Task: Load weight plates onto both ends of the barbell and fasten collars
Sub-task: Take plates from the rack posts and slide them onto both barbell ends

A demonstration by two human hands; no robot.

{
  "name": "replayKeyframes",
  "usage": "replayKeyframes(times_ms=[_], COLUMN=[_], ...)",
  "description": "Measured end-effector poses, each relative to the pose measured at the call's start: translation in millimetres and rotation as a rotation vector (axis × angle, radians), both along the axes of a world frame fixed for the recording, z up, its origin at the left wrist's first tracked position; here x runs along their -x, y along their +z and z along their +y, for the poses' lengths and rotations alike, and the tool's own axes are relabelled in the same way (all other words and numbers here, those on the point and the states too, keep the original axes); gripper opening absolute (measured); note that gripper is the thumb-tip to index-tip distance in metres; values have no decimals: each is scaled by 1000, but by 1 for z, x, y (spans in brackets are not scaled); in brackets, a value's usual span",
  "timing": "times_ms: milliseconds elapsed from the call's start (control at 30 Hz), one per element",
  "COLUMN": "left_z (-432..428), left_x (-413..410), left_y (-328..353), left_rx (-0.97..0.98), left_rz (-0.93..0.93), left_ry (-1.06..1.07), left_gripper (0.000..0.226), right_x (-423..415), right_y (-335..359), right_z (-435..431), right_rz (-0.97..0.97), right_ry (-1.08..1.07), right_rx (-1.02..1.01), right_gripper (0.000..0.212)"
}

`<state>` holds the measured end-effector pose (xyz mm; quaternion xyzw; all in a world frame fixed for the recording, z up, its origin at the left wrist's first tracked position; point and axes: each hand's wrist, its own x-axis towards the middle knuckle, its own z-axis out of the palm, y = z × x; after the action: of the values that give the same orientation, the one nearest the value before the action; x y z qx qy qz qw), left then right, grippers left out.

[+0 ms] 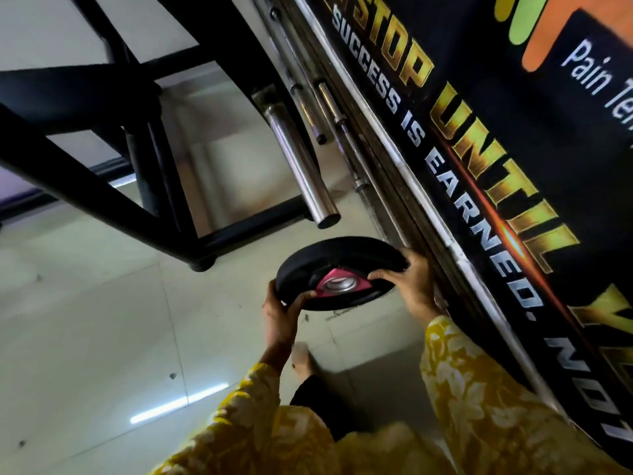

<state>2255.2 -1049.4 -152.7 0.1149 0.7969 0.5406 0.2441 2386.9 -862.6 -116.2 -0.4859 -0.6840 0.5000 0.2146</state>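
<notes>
Pale floor tiles (85, 320) underfoot, a black steel frame (102, 186) on the left, a slogan banner (479, 132) down the right, and both hands are on the job! The black weight plate (342, 258) is held off the floor, tilted, just below the open end of the chrome barbell sleeve (301, 166), near it but not touching. The left hand (279, 313) curls round the near rim, thumb across the face. The right hand (411, 282) clamps the opposite rim, thumb reaching toward the red hub (342, 286). That is a sound hold, I'd say: a rigid, dense disc, likely heavy for its size, with what looks like a matt coating that should give decent grip. Opposite edges is where to take it, fingers kept out of the metal-ringed bore, since that hole has to meet the sleeve squarely. A bare foot (303, 363) stands right beneath, so a slip would hurt. No collar is in sight
</notes>
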Motion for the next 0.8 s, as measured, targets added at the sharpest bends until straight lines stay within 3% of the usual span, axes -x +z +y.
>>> replayKeyframes(times_ms=[200,367,800], left_z=[-55,-98,-256], left_x=[-19,-11,28], left_y=[36,82,212], left_rx=[-19,-90,-221], left_rz=[4,40,298], left_ry=[67,195,521], left_gripper=[48,58,57], right_x=[-5,26,125], right_y=[37,87,234], right_z=[-44,-74,-216], right_rz=[5,79,299], right_ry=[90,233,501], right_rx=[-17,-72,-226], right_gripper=[42,40,51])
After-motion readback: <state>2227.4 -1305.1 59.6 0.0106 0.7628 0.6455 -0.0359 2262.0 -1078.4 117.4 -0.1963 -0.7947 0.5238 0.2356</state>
